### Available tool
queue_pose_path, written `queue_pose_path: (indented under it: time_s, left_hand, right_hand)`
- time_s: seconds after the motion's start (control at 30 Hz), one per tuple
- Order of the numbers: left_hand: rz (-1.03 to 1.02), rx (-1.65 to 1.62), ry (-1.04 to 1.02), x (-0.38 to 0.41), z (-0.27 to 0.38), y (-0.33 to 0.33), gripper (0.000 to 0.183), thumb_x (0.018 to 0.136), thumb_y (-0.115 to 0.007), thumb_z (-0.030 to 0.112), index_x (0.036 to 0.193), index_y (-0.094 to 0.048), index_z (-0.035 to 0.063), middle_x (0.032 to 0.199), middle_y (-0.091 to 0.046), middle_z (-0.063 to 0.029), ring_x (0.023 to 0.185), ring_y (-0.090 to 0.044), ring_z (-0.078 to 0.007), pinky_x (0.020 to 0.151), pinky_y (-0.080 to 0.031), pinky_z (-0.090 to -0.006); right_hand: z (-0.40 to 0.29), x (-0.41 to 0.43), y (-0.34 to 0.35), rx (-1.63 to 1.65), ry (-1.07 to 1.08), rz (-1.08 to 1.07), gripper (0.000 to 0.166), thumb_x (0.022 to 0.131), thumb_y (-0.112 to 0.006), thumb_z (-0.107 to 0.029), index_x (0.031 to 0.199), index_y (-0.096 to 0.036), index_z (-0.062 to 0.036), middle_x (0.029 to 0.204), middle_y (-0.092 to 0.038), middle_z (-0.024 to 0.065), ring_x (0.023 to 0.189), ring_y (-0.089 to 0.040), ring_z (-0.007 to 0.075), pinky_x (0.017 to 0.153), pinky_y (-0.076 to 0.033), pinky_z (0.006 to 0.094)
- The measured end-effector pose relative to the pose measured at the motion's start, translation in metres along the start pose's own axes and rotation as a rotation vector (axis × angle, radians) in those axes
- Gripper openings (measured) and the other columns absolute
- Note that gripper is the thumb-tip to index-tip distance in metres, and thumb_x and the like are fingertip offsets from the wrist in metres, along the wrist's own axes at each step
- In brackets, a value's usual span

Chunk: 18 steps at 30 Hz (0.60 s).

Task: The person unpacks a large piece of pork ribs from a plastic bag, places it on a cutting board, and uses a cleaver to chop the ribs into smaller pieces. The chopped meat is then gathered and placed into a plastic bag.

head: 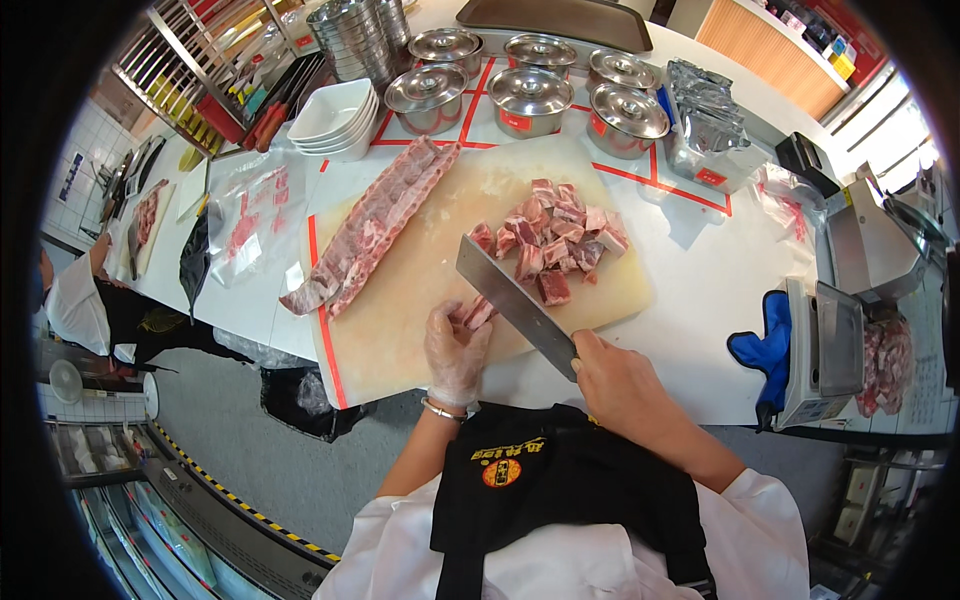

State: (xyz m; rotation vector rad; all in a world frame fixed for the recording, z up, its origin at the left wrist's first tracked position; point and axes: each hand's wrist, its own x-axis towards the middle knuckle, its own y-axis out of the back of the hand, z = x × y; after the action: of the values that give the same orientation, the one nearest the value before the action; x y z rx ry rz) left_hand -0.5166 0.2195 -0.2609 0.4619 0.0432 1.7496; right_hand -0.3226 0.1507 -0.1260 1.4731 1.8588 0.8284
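Observation:
My left hand (457, 349), in a clear plastic glove, grips a small piece of raw rib meat (478, 311) near the front of a pale cutting board (420, 270). Bare, my right hand (616, 375) holds a cleaver (517, 296) by its handle, which the fingers hide. The blade slants up to the left, over the board, and covers part of the held piece. Just beyond the blade lies a heap of chopped rib chunks (555, 232). Two long strips of raw ribs (379, 225) rest side by side at the board's left.
Lidded steel pots (530, 101) line the back beside stacked white bowls (334, 116). At right are a scale (817, 360) and a blue cloth (772, 337). A plastic bag (255, 210) lies on the left. Further left, a co-worker's sleeve (79, 315) is visible near another cutting board.

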Motion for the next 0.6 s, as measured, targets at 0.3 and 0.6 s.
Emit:
queue_pose_path:
  time_s: [0.3, 0.6]
  left_hand:
    - [-0.048, -0.174, -0.116, 0.007, -0.014, -0.002, 0.023, 0.072, -0.072, -0.007, 0.085, -0.055, 0.0034, 0.088, -0.055, -0.0070, 0.076, -0.054, -0.0159, 0.066, -0.047, -0.0271]
    - [-0.082, -0.083, -0.151, 0.012, -0.016, -0.001, 0.020, 0.073, -0.066, -0.013, 0.080, -0.055, 0.0019, 0.084, -0.054, -0.0061, 0.073, -0.053, -0.0132, 0.064, -0.046, -0.0247]
  right_hand:
    - [-0.006, 0.010, -0.005, -0.078, -0.037, -0.097, 0.011, 0.085, -0.046, -0.004, 0.092, -0.039, 0.0001, 0.079, -0.059, 0.0226, 0.068, -0.058, 0.0442, 0.060, -0.045, 0.0533]
    - [-0.033, 0.035, 0.009, -0.146, -0.097, -0.291, 0.016, 0.084, -0.044, -0.001, 0.098, -0.040, 0.0028, 0.086, -0.058, 0.0274, 0.076, -0.061, 0.0440, 0.065, -0.048, 0.0516]
